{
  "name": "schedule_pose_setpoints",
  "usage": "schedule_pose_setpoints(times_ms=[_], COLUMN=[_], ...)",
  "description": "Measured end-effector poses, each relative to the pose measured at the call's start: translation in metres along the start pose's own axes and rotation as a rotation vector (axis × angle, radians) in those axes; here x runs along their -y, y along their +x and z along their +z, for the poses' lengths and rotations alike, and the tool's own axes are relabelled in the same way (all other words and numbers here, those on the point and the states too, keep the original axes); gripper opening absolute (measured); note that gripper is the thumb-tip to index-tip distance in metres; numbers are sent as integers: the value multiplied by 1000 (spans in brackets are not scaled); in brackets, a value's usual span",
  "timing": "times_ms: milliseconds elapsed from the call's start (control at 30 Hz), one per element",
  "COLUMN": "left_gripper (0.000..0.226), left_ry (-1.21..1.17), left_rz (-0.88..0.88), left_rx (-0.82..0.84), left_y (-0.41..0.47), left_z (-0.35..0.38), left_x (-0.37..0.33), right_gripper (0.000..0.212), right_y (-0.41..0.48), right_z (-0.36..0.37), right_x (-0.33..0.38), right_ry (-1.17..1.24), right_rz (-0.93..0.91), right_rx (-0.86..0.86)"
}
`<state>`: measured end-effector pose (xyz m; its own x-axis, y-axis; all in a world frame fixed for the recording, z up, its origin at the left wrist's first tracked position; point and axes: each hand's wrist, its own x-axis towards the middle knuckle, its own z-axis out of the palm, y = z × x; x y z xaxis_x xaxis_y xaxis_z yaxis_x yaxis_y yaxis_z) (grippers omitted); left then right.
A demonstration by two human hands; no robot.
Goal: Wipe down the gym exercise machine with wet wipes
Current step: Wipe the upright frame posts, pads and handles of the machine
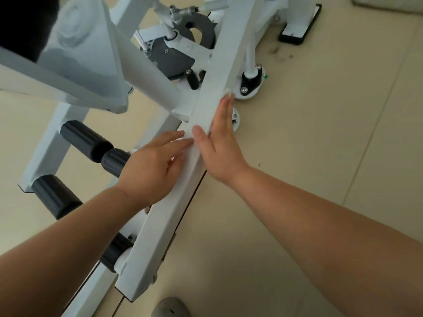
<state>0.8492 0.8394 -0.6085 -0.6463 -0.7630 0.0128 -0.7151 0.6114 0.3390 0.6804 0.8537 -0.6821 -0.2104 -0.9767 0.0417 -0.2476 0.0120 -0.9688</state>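
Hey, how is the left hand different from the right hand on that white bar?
The left hand reaches across the white bar, fingers loosely bent on its top face; the right hand lies flat along its side, fingers straight. A white scrap, perhaps a wipe, shows at the right hand's fingertips, none plainly at the left hand. Both touch the bar.

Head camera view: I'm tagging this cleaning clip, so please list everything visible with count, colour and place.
Frame beam: one, white, diagonal through centre.
Wet wipe: one, white, on the beam at the right fingertips; barely distinguishable.
Roller pads: at least three, black, left.
Cam plate: one, dark grey, top centre.
Foot plate: one, black, top right.
Floor: beige, all around.
Shoe: one, grey, bottom edge.
Left hand: flat on the beam.
Right hand: flat against the beam's side.
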Motion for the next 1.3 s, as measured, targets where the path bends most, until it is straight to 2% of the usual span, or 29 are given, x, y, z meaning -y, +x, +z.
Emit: schedule_pose_setpoints(times_ms=[100, 167, 300, 467, 700, 800, 867, 933, 1033, 1200, 1300], left_gripper=[37, 33, 19, 20, 25, 27, 28, 29, 28, 30, 33], left_ry=[226, 297, 241, 133, 155, 153, 155, 162, 174, 230, 215], left_rz=[91, 143, 189, 47, 33, 28, 28, 26, 29, 46, -54], left_rx=[-117, -182, -364, -532, -549, -540, -533, -529, -529, -486, -396], left_y=[24, 43, 77, 98, 97, 96, 95, 94, 96, 97, 98], left_z=[3, 7, 19, 40, 47, 47, 46, 46, 45, 42, 36], left_x=[-6, -9, -14, -19, -23, -24, -22, -20, -17, -27, -38], right_gripper=[90, 89, 89, 86, 82, 81, 80, 81, 82, 58, 63], right_y=[41, 45, 31, 59, 144, 126, 104, 109, 138, 122, 109], right_z=[-30, -37, -33, -49, -94, -84, -76, -86, -115, -118, -134], right_x=[3, 4, -1, -5, 10, 3, -5, -4, 14, 38, 44], right_ry=[-38, -59, -98, -101, -213, -391, -549, -660, -786, -888, -898], right_rz=[59, 50, -64, -57, -72, -206, -364, -402, -334, -310, -310], right_rx=[40, 57, 44, 64, -31, -27, 32, 102, 162, 328, 421])
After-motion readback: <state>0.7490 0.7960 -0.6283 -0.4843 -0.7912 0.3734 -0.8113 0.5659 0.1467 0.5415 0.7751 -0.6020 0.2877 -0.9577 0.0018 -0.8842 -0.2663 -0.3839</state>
